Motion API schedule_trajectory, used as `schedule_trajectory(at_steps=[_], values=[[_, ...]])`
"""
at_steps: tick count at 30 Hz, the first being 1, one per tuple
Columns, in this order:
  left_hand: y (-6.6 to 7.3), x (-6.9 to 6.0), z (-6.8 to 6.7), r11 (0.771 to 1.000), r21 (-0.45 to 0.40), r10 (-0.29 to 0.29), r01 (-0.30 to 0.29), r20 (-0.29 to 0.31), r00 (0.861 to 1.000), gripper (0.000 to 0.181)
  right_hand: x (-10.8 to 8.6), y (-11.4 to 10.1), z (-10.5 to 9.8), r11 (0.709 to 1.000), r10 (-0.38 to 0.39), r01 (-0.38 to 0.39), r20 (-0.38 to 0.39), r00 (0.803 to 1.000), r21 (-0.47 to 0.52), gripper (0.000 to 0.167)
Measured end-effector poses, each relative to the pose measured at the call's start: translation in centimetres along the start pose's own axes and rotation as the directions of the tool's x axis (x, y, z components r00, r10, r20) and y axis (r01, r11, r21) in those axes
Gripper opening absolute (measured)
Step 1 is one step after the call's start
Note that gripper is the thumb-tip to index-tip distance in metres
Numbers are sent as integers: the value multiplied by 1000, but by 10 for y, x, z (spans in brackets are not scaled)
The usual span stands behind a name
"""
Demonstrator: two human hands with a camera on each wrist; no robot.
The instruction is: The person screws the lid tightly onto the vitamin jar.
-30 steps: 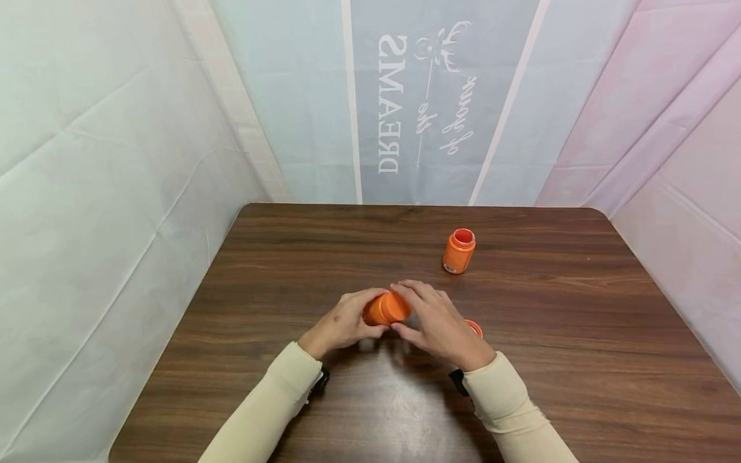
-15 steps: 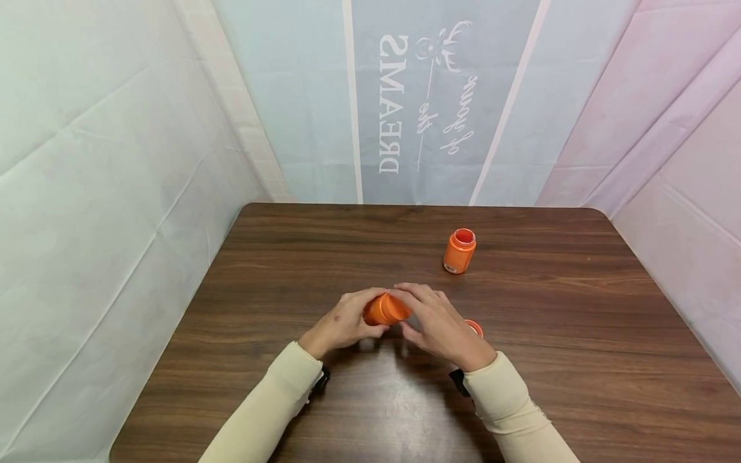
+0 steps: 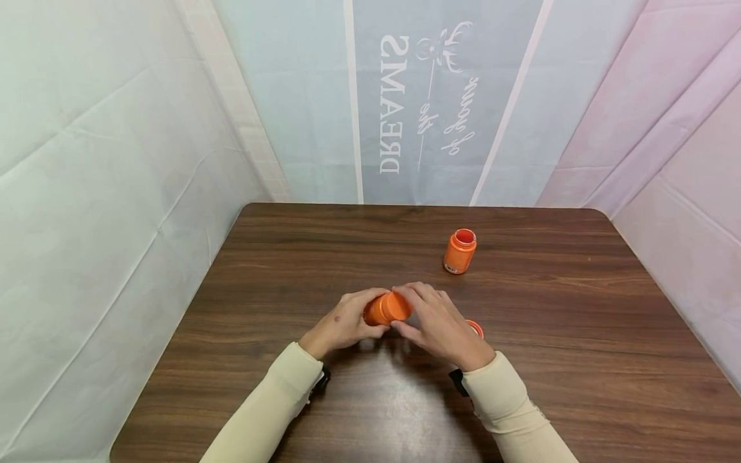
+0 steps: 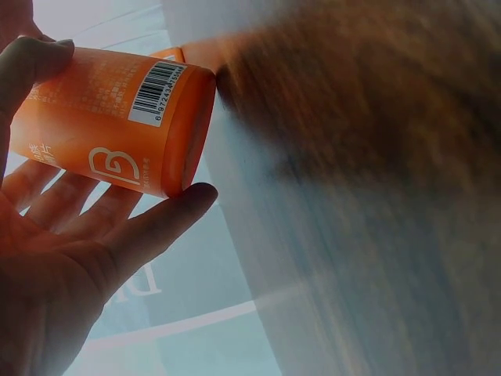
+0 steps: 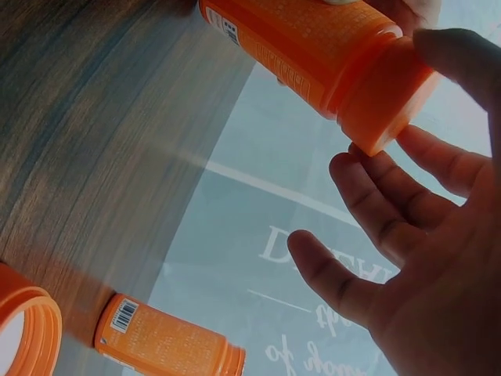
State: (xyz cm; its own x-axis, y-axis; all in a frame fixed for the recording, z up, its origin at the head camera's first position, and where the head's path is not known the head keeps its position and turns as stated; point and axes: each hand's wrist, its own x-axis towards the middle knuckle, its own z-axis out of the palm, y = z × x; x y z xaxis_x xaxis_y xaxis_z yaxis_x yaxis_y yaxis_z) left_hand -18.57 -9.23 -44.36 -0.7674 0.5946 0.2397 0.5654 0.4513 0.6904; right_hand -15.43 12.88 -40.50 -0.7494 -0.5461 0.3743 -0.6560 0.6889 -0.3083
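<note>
My left hand [image 3: 345,323] grips an orange pill bottle [image 3: 374,312], held tilted with its capped end toward the right. In the left wrist view a barcode shows near the base of this bottle [image 4: 117,117], and the fingers wrap its underside with the thumb on top. With thumb and fingertips, my right hand [image 3: 438,326] pinches the ridge-free orange cap [image 5: 387,94] on the bottle's end. Behind the right wrist lies a loose orange cap [image 3: 475,327], partly hidden, its hollow side showing in the right wrist view.
A second orange bottle [image 3: 459,255] stands upright without a cap, farther back and to the right on the dark wood table [image 3: 556,360]. Hanging cloth with mirrored lettering [image 3: 393,106] borders the table's far edge, and pale cloth [image 3: 116,193] borders the left side.
Half a second ago my right thumb and fingers were loosened and shifted on the cap; now they pinch it again. My left hand and the bottle stay in nearly the same place.
</note>
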Motion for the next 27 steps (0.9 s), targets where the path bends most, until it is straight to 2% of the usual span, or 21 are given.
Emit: schedule_trajectory(at_steps=[5,9,22,27], values=[[0,0,-1,1000,-7,-11,11,1,1000,59,0,1,-2,999,-39,39,4,999,30,66],[0,0,-1,1000,-14,-15,15,0,1000,59,0,1,-3,997,-72,72,5,997,33,65],[2,1,-3,1000,-12,-10,10,1,1000,56,2,-1,-4,1000,-10,10,17,1000,10,53],[1,2,-4,1000,4,-10,10,6,1000,57,3,-1,-5,1000,-2,2,31,1000,14,58]])
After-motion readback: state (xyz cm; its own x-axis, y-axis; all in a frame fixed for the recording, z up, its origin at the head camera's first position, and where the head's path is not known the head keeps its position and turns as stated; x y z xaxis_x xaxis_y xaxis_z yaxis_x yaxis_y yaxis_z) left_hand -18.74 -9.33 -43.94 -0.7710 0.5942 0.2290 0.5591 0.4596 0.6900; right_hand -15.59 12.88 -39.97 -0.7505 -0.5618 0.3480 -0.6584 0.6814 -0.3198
